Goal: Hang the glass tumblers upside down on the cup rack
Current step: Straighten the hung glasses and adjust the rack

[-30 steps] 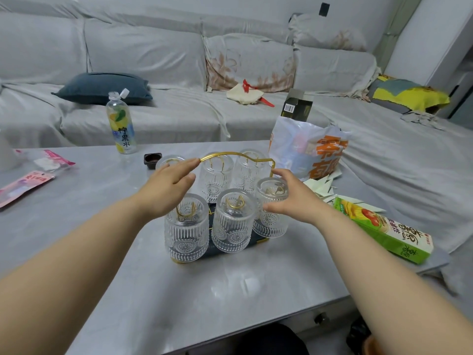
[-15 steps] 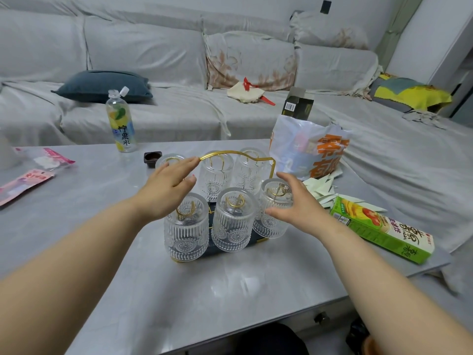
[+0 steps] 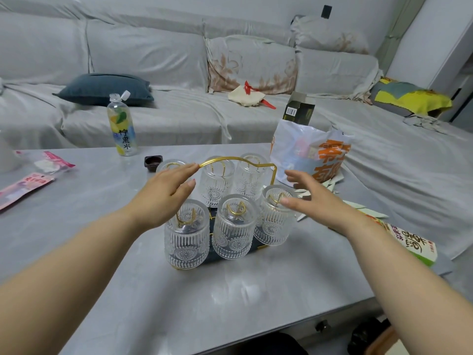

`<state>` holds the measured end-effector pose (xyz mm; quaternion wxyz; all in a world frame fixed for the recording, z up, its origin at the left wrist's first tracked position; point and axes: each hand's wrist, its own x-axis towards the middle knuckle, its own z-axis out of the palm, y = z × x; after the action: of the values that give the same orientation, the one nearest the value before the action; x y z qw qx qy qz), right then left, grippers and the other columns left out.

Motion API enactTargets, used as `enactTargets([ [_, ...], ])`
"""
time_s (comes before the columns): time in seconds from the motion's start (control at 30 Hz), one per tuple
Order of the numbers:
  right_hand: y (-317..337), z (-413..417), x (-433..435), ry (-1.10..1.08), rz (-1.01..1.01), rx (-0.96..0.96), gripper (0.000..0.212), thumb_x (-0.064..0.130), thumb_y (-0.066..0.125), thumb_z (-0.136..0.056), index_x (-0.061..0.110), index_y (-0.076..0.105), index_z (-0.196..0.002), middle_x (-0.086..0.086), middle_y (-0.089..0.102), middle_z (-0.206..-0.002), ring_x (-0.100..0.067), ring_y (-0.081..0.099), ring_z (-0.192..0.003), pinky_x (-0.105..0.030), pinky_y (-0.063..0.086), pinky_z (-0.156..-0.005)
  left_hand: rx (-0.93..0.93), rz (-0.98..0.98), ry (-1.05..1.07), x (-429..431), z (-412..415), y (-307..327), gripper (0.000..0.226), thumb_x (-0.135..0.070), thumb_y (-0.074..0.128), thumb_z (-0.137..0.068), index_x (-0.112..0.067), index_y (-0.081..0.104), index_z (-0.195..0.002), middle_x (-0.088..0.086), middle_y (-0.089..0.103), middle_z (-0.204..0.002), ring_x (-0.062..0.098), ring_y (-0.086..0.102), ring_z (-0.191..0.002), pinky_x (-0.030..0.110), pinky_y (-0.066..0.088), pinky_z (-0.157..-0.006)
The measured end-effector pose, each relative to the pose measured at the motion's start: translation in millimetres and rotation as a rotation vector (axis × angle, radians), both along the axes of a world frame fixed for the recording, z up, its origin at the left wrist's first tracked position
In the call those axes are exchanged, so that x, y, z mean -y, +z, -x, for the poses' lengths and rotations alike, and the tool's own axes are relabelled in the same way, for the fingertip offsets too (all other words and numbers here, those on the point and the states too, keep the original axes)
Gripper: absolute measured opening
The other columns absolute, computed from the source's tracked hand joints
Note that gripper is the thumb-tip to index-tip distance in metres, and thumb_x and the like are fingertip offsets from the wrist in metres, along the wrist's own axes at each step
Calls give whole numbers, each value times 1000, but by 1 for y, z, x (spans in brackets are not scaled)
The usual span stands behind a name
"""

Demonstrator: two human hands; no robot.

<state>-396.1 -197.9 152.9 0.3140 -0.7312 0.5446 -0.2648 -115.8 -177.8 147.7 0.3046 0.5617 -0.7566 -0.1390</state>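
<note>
Just under the spread, empty left hand (image 3: 163, 196) and right hand (image 3: 314, 198), three glass tumblers (image 3: 234, 229) hang upside down on the gold cup rack (image 3: 238, 160); beyond the fingertips hang three more, then a lemon-water bottle (image 3: 122, 126).

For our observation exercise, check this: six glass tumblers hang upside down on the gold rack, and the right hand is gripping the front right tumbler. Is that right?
Not quite. The head view shows the right hand open, fingers spread above the front right tumbler, gripping nothing. The rest holds: six tumblers hang upside down on the gold rack.
</note>
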Motion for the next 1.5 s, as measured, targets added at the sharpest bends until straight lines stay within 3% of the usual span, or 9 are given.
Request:
enactTargets([
  [0.2,29,-2,35,-100,74,4,40,27,60,-81,22,48,-118,1,50,-121,-14,47,-105,-30,40,-84,13,64,22,11,-2,4,36,-17,38,-93,-10,41,-128,11,42,-141,23,33,-132,34,20,-110],
  [0.3,41,-14,57,-125,85,-49,38,26,59,-82,21,48,-119,0,50,-122,-12,45,-100,-26,40,-77,80,55,2,19,0,6,41,-29,32,-94,-14,36,-132,8,37,-144,20,29,-134,34,16,-112],
  [0.4,52,-31,82,-114,48,-92,46,27,59,-82,19,43,-124,-4,47,-130,-13,44,-101,-28,40,-84,211,78,-45,22,-2,-2,58,-41,19,-81,-24,22,-137,0,30,-148,9,18,-137,26,6,-111],
  [0.57,58,-62,118,-24,-130,-319,61,31,63,-78,18,34,-130,-11,39,-138,-26,46,-112,-35,47,-80,103,64,-118,25,-7,-4,45,-43,21,-79,-47,9,-123,-31,14,-126,-11,7,-121,2,-1,-93],
  [0.73,46,-81,138,57,-375,-641,80,35,69,-72,20,23,-136,-12,32,-143,-32,41,-121,-41,52,-75,-6,-27,-197,30,-14,-5,37,-46,22,-78,-64,10,-108,-43,15,-117,-23,6,-117,13,9,-101],
  [0.83,40,-86,142,94,-418,-746,86,37,71,-69,20,20,-136,-12,31,-143,-35,42,-120,-42,53,-78,-12,-26,-214,31,-15,-7,37,-46,23,-78,-66,10,-107,-46,15,-115,-36,0,-107,0,8,-95],
  [1.03,39,-88,150,75,-304,-702,67,31,69,-70,15,35,-125,-13,45,-126,-30,52,-103,-45,56,-79,2,-12,-211,31,-16,-8,37,-46,23,-78,-66,10,-107,-47,15,-114,-33,2,-108,13,13,-100],
  [1.23,39,-88,152,32,-287,-583,64,34,66,-71,17,37,-125,-6,44,-109,-27,56,-91,-33,56,-60,7,-13,-202,30,-15,-7,37,-45,24,-78,-66,11,-106,-49,14,-110,-41,-2,-101,-13,2,-85],
  [1.5,37,-86,150,25,-302,-560,67,39,66,-72,18,36,-128,-7,41,-126,-24,46,-96,-31,54,-50,-2,-6,-198,29,-14,-6,37,-44,24,-78,-65,11,-106,-50,14,-109,-41,-4,-101,-14,0,-83],
])
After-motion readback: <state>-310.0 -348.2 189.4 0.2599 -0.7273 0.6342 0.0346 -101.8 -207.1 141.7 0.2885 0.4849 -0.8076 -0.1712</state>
